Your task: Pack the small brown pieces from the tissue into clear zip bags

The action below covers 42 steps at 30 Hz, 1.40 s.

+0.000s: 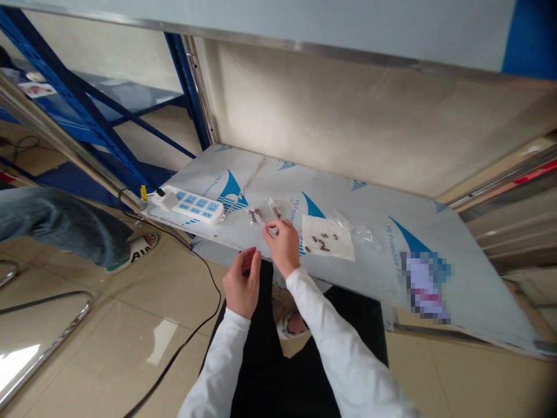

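Note:
My right hand (284, 247) is over the front of the metal shelf, thumb and forefinger pinched together. Whatever sits between those fingertips is too small to make out. Just beyond them lie small clear bags of dark pieces (254, 216) and another little bag (274, 208). To its right, several small dark brown parts (322, 244) are scattered on a white square sheet (343, 239). My left hand (242, 283) hovers off the shelf's front edge, fingers curved and thumb apart, with nothing visible in it.
A white power strip (198, 206) with a plug lies at the shelf's left; its black cable (213, 278) runs down to the floor. Crumpled clear plastic (368, 235) lies right of the sheet. An upper shelf (304, 26) overhangs. Another person's leg (65, 223) is at left.

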Available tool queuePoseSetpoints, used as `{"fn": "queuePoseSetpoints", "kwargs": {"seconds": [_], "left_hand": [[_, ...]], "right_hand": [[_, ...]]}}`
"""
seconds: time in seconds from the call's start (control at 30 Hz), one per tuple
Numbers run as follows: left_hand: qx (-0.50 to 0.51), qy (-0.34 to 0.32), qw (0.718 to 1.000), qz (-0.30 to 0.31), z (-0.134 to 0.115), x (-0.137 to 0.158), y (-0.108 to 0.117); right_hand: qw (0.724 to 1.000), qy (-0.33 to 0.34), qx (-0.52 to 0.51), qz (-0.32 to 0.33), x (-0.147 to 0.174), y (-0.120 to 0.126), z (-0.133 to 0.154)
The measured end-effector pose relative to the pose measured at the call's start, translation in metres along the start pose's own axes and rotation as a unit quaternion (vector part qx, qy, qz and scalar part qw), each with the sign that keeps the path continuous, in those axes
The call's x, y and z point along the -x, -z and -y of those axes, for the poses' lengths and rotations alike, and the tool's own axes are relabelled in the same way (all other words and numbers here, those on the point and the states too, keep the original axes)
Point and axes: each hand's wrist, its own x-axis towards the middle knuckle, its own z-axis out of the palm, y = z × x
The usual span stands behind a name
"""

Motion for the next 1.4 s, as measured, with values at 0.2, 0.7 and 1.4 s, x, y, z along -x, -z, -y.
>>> {"fn": "queuePoseSetpoints", "kwargs": {"seconds": [0.2, 0.7, 1.4], "left_hand": [[0.141, 0.06, 0.98, 0.125, -0.026, 0.021, -0.021], [0.193, 0.243, 0.89, 0.336, -0.038, 0.059, -0.045], [-0.214, -0.029, 0.936, 0.277, -0.059, 0.062, -0.03]], "right_hand": [[0.993, 0.103, -0.005, -0.054, 0.094, 0.053, -0.019], [0.952, -0.1, -0.267, -0.106, 0.159, 0.093, -0.066], [0.977, -0.092, -0.073, -0.178, 0.159, 0.092, -0.078]]}}
